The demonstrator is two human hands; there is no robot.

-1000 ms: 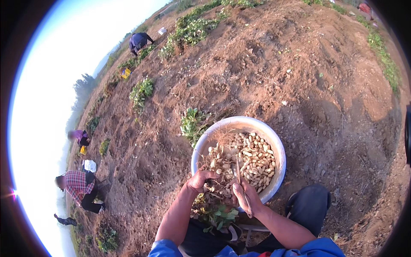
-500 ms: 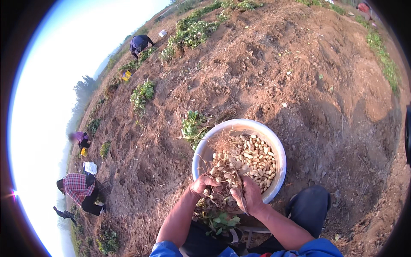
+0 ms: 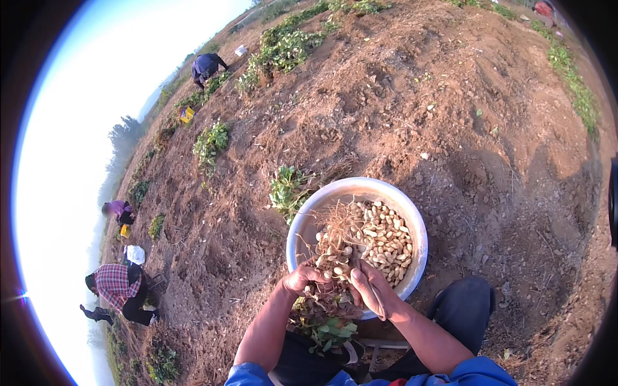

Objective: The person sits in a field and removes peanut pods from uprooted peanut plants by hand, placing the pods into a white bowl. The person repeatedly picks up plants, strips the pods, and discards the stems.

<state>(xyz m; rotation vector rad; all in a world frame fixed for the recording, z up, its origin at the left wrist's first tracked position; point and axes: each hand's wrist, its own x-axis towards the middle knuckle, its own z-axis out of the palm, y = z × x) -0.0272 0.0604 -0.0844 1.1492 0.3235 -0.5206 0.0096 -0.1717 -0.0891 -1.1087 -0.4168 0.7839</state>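
Peanut clump (image 3: 335,255), lower centre of frame, sat gripped in curled left hand (image 3: 301,279) over basin (image 3: 421,239), probably so pods (image 3: 387,239) collected inside; right hand (image 3: 376,291) closed round slim tool (image 3: 355,257), partly hidden.

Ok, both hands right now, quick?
Left hand: closed on a green-leaved peanut plant with tan pods.
Right hand: closed, apparently on a slim grey tool.

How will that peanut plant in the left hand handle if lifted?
Probably floppy at the ends: the peanut plant has thin, wispy roots and loose green leaves. Likely heaviest mid-bunch, where pods cluster by the left hand. Pods may break off if tugged; many loose peanuts already lie in the basin.
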